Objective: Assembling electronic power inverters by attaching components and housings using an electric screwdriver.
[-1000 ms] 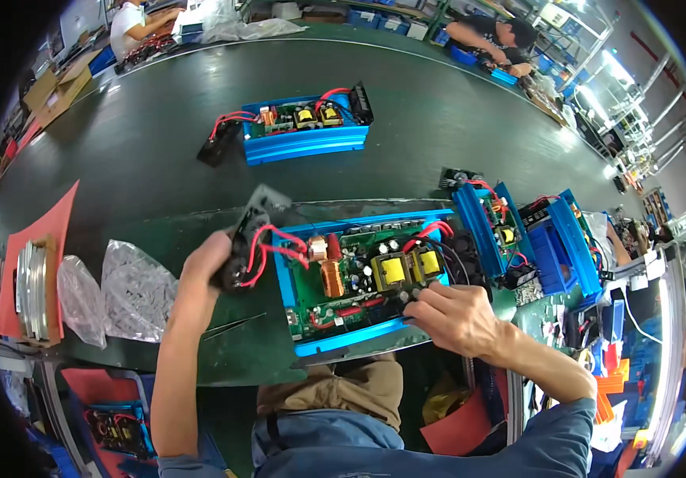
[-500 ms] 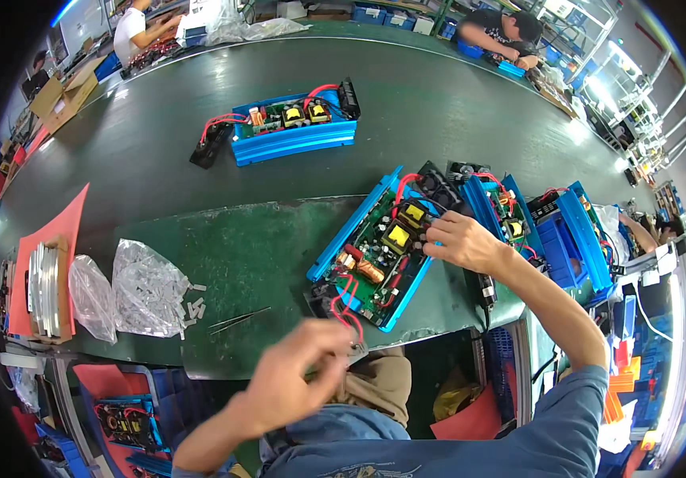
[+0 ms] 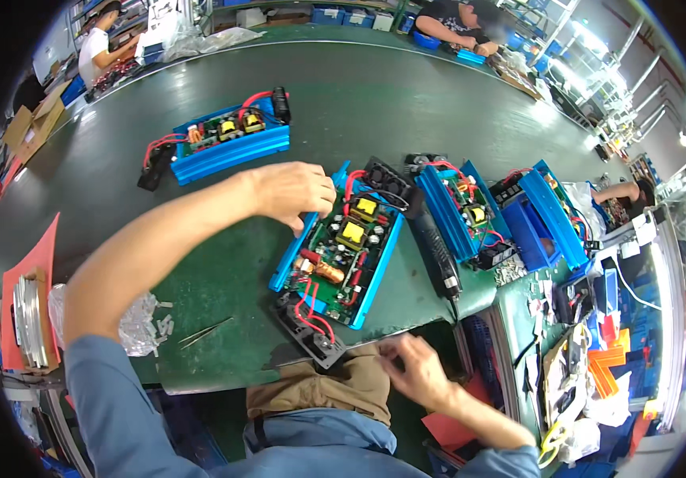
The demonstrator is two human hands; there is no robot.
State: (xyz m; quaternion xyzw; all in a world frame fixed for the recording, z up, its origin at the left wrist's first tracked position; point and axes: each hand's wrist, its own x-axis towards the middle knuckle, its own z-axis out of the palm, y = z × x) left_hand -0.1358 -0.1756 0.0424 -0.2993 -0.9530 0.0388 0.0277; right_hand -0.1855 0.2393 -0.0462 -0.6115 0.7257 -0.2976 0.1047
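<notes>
An open blue metal housing (image 3: 379, 275) lies aslant on the table before me, its circuit board (image 3: 335, 251) bare, with yellow-topped transformers and a copper coil. My left hand (image 3: 299, 193) is closed over the upper end of its left wall, thumb on the near side. A black end plate with a fan (image 3: 387, 177) hangs by red wires at the far end. Another black end plate (image 3: 311, 334) lies at the near end, over the table's front edge. Off the housing, by that edge, my right hand (image 3: 421, 370) is loosely curled, fingers apart, nothing visible in it.
A black electric screwdriver (image 3: 436, 259) lies right of the housing. Farther right are more blue units (image 3: 458, 211) and a blue bin (image 3: 533, 231). Another unit (image 3: 231, 155) sits far left. Tweezers (image 3: 206, 333) and bagged clear pieces (image 3: 140, 327) lie left. Two co-workers sit across the table.
My left hand has swung from the near end up to the housing's left wall. My right hand has left the right side and dropped to the table's front edge. The view has shifted.
</notes>
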